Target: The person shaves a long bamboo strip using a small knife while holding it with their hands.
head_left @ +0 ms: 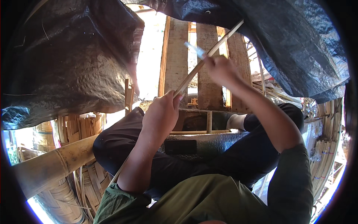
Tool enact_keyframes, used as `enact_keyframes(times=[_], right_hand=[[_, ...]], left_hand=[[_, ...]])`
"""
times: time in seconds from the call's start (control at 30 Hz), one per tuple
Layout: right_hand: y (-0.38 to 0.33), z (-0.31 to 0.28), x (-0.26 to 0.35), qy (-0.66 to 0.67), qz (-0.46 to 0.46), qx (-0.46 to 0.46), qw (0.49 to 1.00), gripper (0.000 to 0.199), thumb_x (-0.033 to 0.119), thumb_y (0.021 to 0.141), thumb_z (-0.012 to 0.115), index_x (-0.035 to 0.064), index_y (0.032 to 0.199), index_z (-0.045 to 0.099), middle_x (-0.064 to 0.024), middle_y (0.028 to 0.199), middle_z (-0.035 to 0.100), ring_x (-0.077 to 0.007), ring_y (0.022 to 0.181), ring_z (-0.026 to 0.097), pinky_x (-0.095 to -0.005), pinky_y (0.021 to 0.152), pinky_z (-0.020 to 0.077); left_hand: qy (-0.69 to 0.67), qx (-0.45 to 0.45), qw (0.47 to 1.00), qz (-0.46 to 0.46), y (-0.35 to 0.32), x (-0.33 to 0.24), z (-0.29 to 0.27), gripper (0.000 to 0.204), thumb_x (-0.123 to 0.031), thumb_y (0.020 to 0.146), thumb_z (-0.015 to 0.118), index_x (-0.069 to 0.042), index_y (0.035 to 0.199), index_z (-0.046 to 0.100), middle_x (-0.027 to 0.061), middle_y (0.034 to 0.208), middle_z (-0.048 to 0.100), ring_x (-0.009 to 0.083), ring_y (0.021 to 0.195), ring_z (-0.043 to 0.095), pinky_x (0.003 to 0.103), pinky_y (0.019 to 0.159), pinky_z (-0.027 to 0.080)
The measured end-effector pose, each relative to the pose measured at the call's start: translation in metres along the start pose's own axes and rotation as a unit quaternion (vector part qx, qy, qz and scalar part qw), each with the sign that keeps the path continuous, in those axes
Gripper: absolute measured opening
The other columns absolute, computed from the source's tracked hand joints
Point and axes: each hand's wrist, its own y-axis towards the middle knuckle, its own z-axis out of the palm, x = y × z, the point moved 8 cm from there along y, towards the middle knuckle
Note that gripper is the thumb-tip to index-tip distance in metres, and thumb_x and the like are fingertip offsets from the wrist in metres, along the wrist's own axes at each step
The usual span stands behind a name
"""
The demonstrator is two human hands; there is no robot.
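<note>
A long, thin bamboo strip [228,36] runs slantwise in front of me, its far end up by the dark tarp. My left hand [161,114] is closed round it, above my left knee. Farther along the strip, on its right side, my right hand [223,71] grips what looks like a knife [195,49]. Its pale blade is smeared by motion and points up and left, close to the strip or across it. Whether the blade touches the bamboo I cannot tell. A thin length, seemingly the same strip, shows beside my left forearm.
Dark plastic sheets [71,59] hang at left and upper right. Upright wooden planks [177,56] stand ahead. A thick bamboo pole [56,168] juts in at left above woven bamboo pieces [61,201]. Bundled strips [323,160] stand right. A flat black rectangle [180,147] lies on silvery sheeting between my legs.
</note>
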Motion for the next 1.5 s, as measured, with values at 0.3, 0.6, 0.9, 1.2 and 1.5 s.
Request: enact_keyframes(times=[0.3, 0.6, 0.9, 1.2, 1.5], right_hand=[[-0.006, 0.015, 0.000, 0.027, -0.025, 0.009, 0.999, 0.051, 0.033, 0.103, 0.048, 0.0015, 0.064, 0.056, -0.0069, 0.050, 0.051, -0.0155, 0.040, 0.046, -0.0355, 0.039, 0.0343], [-0.016, 0.008, 0.006, 0.069, 0.032, -0.002, 0.997, 0.054, 0.035, 0.103, 0.046, -0.0018, 0.066, 0.060, -0.0107, 0.049, 0.054, -0.0226, 0.038, 0.051, -0.0401, 0.039, 0.0396], [-0.013, 0.024, 0.002, 0.024, -0.053, -0.008, 0.998, 0.052, 0.035, 0.103, 0.046, 0.0009, 0.065, 0.057, -0.0079, 0.051, 0.052, -0.0206, 0.041, 0.050, -0.0391, 0.041, 0.0382], [-0.016, 0.026, 0.002, 0.072, -0.009, 0.012, 0.997, 0.052, 0.037, 0.103, 0.048, 0.0015, 0.066, 0.058, -0.0054, 0.049, 0.050, -0.0165, 0.039, 0.047, -0.0353, 0.037, 0.0339], [-0.014, 0.017, 0.003, 0.044, -0.016, 0.004, 0.999, 0.054, 0.038, 0.103, 0.046, 0.0002, 0.066, 0.056, -0.0079, 0.048, 0.051, -0.0185, 0.040, 0.049, -0.0382, 0.041, 0.0375]], left_hand=[[0.005, 0.003, 1.000, -0.004, 0.001, -0.001, 0.001, 0.033, -0.031, 0.101, 0.048, 0.000, 0.095, 0.058, 0.0239, 0.070, 0.064, 0.0438, 0.072, 0.066, 0.052, 0.064, 0.052], [0.011, 0.008, 1.000, -0.012, -0.001, -0.002, 0.000, 0.031, -0.028, 0.101, 0.049, 0.001, 0.104, 0.060, 0.0247, 0.079, 0.065, 0.0440, 0.078, 0.064, 0.050, 0.069, 0.049], [0.023, 0.014, 0.999, -0.021, -0.001, -0.004, -0.001, 0.033, -0.029, 0.101, 0.049, 0.002, 0.105, 0.059, 0.0244, 0.078, 0.065, 0.0447, 0.077, 0.064, 0.050, 0.068, 0.049], [0.020, 0.028, 0.999, -0.027, 0.001, 0.001, 0.003, 0.031, -0.029, 0.101, 0.048, 0.000, 0.102, 0.059, 0.0234, 0.073, 0.064, 0.0428, 0.073, 0.064, 0.049, 0.065, 0.048], [0.037, 0.008, 0.999, -0.006, -0.002, -0.005, 0.001, 0.034, -0.032, 0.101, 0.047, 0.000, 0.098, 0.059, 0.0239, 0.074, 0.066, 0.0425, 0.075, 0.067, 0.051, 0.067, 0.052]])
